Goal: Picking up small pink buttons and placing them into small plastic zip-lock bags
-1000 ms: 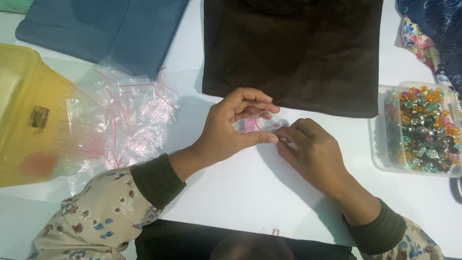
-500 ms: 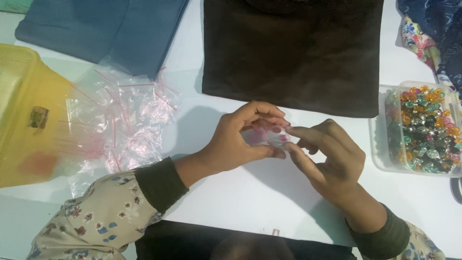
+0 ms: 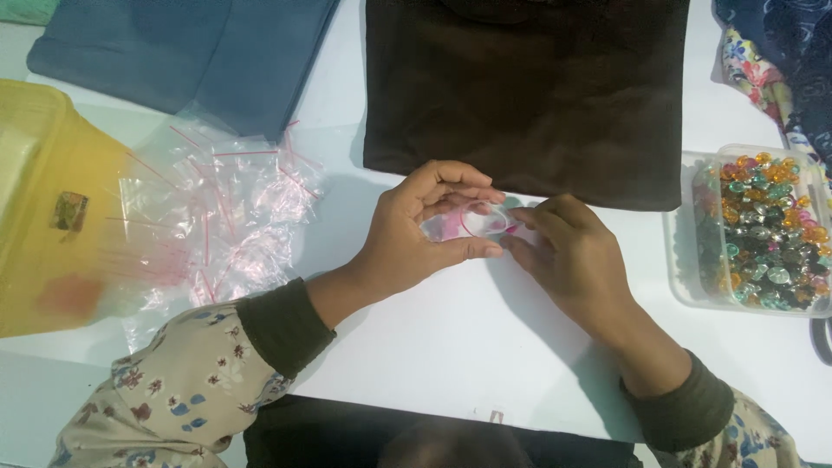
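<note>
My left hand [image 3: 414, 234] and my right hand [image 3: 572, 260] meet at the middle of the white table [image 3: 433, 355]. Between their fingertips they hold a small clear zip bag [image 3: 472, 222] with a red seal line; pink things show through it. The left thumb and fingers curl around the bag's left side, and the right fingers pinch its right edge. Just beyond the hands lies a dark brown cloth [image 3: 529, 95].
A heap of empty clear zip bags [image 3: 230, 212] lies left of the hands, partly over a yellow plastic tub [image 3: 43, 208]. A clear box of coloured shiny beads [image 3: 767, 230] stands at the right edge. Blue cloth [image 3: 191, 52] lies at the back left, patterned fabric [image 3: 771, 61] at the back right.
Both hands stayed on the small bag and shifted slightly. The right hand's fingers moved along the bag's right edge and the bag tilted a little.
</note>
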